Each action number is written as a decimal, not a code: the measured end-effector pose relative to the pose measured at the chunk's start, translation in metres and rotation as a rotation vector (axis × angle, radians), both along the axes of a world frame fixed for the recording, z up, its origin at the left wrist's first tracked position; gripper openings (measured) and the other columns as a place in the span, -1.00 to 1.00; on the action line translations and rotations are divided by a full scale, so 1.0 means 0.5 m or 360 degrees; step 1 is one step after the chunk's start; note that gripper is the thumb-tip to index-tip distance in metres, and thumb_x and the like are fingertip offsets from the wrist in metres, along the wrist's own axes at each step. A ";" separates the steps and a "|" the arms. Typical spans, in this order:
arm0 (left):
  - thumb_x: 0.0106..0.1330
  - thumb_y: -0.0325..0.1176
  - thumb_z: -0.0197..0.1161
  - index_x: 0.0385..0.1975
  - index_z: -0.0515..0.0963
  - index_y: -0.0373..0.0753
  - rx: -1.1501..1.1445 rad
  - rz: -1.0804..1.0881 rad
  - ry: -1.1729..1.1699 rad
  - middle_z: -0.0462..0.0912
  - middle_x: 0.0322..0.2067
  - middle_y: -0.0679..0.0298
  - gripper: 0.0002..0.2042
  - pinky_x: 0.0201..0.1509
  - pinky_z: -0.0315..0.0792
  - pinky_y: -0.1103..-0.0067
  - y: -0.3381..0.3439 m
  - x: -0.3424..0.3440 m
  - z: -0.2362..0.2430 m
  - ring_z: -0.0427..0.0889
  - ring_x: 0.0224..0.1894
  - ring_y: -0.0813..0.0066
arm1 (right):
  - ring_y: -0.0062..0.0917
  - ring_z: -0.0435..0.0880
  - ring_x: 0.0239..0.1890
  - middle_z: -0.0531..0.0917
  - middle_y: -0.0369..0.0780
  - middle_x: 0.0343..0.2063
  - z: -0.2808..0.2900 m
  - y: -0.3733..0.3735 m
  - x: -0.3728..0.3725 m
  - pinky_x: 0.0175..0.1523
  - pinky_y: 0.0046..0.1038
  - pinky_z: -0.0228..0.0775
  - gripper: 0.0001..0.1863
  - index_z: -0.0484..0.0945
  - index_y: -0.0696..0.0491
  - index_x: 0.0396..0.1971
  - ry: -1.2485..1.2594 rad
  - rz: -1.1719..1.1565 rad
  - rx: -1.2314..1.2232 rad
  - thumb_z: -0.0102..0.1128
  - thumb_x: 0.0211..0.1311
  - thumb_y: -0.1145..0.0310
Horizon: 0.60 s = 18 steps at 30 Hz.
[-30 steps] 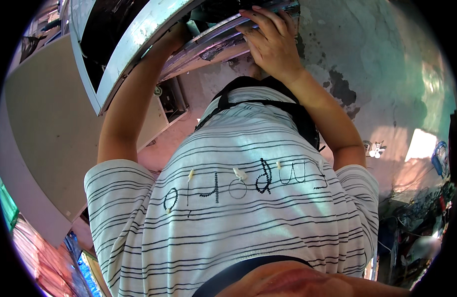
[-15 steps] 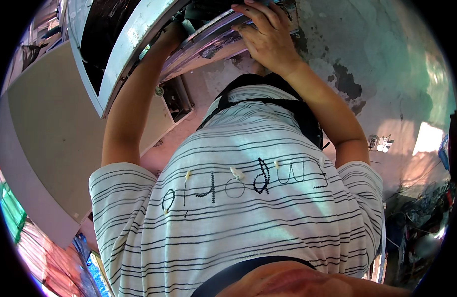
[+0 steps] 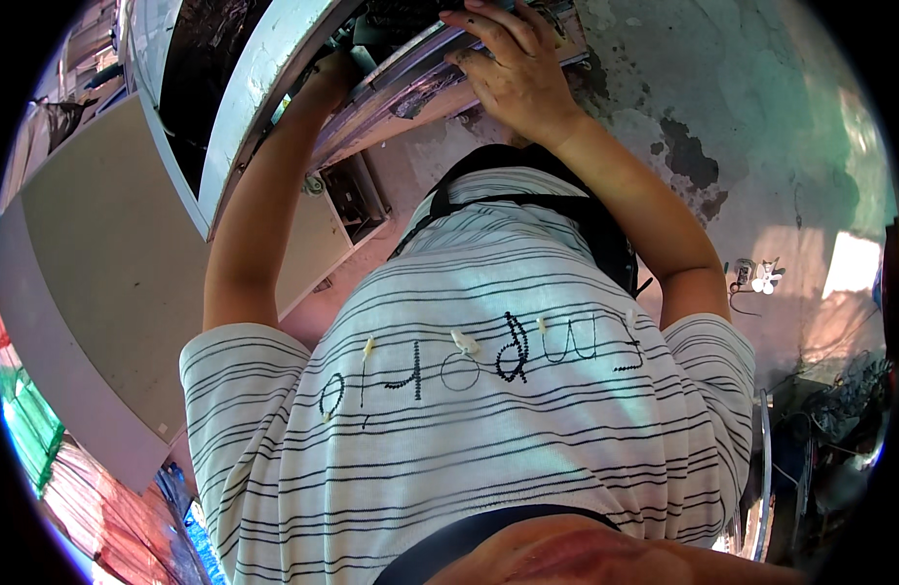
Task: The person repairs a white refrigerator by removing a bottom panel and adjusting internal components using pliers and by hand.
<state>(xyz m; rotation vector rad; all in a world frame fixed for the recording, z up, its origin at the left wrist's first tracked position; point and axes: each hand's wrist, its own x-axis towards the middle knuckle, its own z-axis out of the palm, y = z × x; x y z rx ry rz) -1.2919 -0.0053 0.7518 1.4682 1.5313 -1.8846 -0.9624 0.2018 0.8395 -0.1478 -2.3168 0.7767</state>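
My right hand (image 3: 517, 73) lies on a flat grey metal frame (image 3: 410, 93) at the top of the view, fingers spread and curled over its far edge. My left hand (image 3: 334, 76) reaches up beside a white-edged dark panel (image 3: 264, 88); its fingers are hidden behind the frame's end, only the wrist shows. Both bare forearms rise from my striped white shirt (image 3: 488, 419), which fills the middle of the picture. A black strap (image 3: 605, 234) crosses my chest.
A large beige board (image 3: 89, 292) leans at the left. A stained concrete floor (image 3: 761, 136) spreads to the right with a small white fan-shaped part (image 3: 761, 278) on it. Dark clutter and cables (image 3: 829, 409) sit at the lower right, red and green sheets (image 3: 30, 439) at the lower left.
Both hands and the metal frame have shifted upward toward the top rim of the view. My right hand keeps its place on the frame.
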 end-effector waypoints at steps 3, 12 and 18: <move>-0.11 -0.10 0.64 0.02 0.67 -0.02 0.0015 -0.0023 -0.0025 0.73 -0.06 0.37 -0.41 -0.14 0.67 0.31 -0.002 -0.001 0.000 0.73 -0.02 0.31 | -0.29 0.28 0.37 0.47 -0.19 0.24 -0.001 0.000 -0.001 0.41 0.05 0.02 -0.84 0.63 0.07 -0.45 0.0010 0.0000 -0.0001 0.18 0.12 0.30; -0.03 -0.16 0.57 -0.06 0.71 0.00 -0.0005 -0.0059 -0.0033 0.75 -0.11 0.37 -0.55 -0.19 0.66 0.36 -0.010 -0.014 -0.012 0.74 -0.05 0.34 | -0.29 0.27 0.37 0.46 -0.19 0.25 0.004 0.002 0.002 0.41 0.05 0.03 -0.85 0.63 0.06 -0.46 0.0008 0.0007 0.0000 0.20 0.10 0.30; -0.03 -0.17 0.57 -0.07 0.71 0.00 -0.0027 -0.0126 -0.0056 0.75 -0.13 0.37 -0.56 -0.20 0.66 0.37 -0.012 -0.017 -0.013 0.75 -0.06 0.34 | -0.30 0.29 0.36 0.47 -0.19 0.24 0.000 -0.001 0.000 0.41 0.05 0.02 -0.86 0.63 0.05 -0.46 0.0042 -0.0018 -0.0003 0.19 0.10 0.31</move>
